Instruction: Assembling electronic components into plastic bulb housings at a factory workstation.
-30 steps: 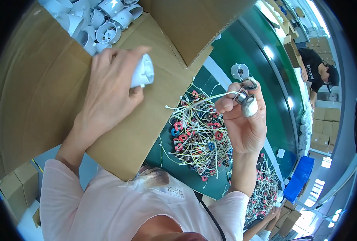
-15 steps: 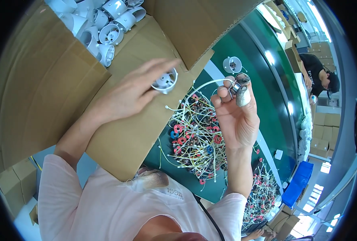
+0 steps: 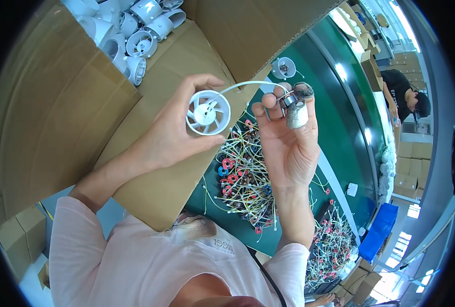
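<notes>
Left hand (image 3: 168, 135) lifted ribbed white housing (image 3: 208, 112).

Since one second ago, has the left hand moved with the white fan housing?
Yes. The left hand has carried the white fan housing rightward, off the cardboard box flap, toward the right hand, which pinches a small metal part.

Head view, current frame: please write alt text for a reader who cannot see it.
A person's left hand holds a white round fan housing beside the right hand, which pinches a small metal motor. Below lie wired components on a green table; an open cardboard box holds more white housings.
</notes>
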`<state>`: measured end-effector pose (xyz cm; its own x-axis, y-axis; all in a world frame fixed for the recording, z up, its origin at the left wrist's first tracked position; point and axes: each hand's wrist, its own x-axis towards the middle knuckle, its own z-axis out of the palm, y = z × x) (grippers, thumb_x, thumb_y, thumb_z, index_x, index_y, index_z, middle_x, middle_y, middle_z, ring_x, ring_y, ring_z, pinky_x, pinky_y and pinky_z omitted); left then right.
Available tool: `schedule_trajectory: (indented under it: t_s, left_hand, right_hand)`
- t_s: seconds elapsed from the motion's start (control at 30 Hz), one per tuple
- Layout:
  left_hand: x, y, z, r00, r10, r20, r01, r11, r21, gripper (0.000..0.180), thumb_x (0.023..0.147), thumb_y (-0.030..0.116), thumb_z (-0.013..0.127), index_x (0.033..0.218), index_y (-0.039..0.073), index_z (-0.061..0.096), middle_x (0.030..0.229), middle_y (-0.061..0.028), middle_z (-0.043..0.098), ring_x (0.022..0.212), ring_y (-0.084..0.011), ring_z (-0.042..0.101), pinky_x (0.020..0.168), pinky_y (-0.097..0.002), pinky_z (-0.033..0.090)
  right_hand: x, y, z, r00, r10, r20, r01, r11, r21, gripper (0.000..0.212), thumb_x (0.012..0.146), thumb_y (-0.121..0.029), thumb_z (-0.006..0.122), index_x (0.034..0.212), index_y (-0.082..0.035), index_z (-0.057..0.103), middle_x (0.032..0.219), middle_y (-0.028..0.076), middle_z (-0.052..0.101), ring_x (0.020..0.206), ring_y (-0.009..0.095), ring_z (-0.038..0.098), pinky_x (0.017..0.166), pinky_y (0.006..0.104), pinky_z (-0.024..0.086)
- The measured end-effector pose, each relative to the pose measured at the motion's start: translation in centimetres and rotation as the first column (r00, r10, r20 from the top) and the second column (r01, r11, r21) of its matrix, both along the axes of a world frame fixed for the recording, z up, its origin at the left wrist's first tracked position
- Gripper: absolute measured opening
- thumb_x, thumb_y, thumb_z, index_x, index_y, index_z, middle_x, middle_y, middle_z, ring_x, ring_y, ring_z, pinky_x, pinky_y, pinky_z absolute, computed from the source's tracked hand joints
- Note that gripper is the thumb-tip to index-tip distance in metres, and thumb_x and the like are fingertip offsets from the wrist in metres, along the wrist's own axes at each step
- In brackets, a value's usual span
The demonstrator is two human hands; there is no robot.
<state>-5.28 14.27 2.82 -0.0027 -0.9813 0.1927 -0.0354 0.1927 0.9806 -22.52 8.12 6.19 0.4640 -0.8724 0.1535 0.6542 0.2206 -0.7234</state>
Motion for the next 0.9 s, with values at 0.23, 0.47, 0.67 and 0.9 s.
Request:
schedule_trajectory:
  t_s: [0.23, 0.47, 0.67, 0.9]
  left_hand:
    - [0.4, 0.1, 0.9, 0.995, -0.079, -0.056, 0.084, 0.992, 0.099, 0.067, 0.065, 0.006, 0.075, 0.120, 0.003, 0.036, 0.114, -0.0098, 0.044, 0.112, -0.0162, 0.046, 0.091, -0.0293, 0.040]
    - [0.2, -0.2, -0.7, 1.000, -0.010, 0.005, 0.010, 1.000, 0.019, 0.069, 0.064, 0.011, 0.080, 0.118, 0.003, 0.037, 0.108, -0.0082, 0.048, 0.103, -0.0147, 0.051, 0.087, -0.0282, 0.043]
    - [0.1, -0.2, -0.2, 1.000, -0.002, 0.019, 0.001, 1.000, 0.027, 0.071, 0.064, 0.012, 0.081, 0.118, 0.003, 0.036, 0.106, -0.0080, 0.049, 0.100, -0.0137, 0.052, 0.085, -0.0278, 0.043]
    - [0.1, -0.2, -0.2, 0.991, -0.055, -0.122, 0.061, 0.997, 0.044, 0.074, 0.067, 0.013, 0.079, 0.123, 0.003, 0.032, 0.110, -0.0083, 0.047, 0.105, -0.0140, 0.049, 0.090, -0.0288, 0.041]
  right_hand:
    - [0.7, 0.0, -0.4, 0.996, -0.070, -0.054, 0.068, 0.997, -0.034, 0.038, 0.078, -0.015, 0.068, 0.111, -0.007, 0.049, 0.107, 0.012, 0.058, 0.099, 0.023, 0.059, 0.093, 0.0407, 0.040]
    - [0.8, 0.1, -1.3, 0.992, -0.099, -0.081, 0.096, 0.994, -0.046, 0.035, 0.079, -0.015, 0.068, 0.109, -0.007, 0.050, 0.105, 0.012, 0.057, 0.094, 0.021, 0.059, 0.092, 0.0394, 0.041]
    - [1.0, -0.1, -1.8, 0.986, -0.131, -0.102, 0.126, 0.991, -0.053, 0.032, 0.081, -0.014, 0.066, 0.108, -0.006, 0.050, 0.104, 0.012, 0.057, 0.092, 0.021, 0.058, 0.091, 0.0387, 0.041]
    - [0.9, -0.3, -2.5, 0.967, -0.217, -0.136, 0.195, 0.968, -0.158, 0.031, 0.082, -0.012, 0.064, 0.108, -0.005, 0.049, 0.104, 0.014, 0.057, 0.093, 0.023, 0.058, 0.090, 0.0383, 0.042]
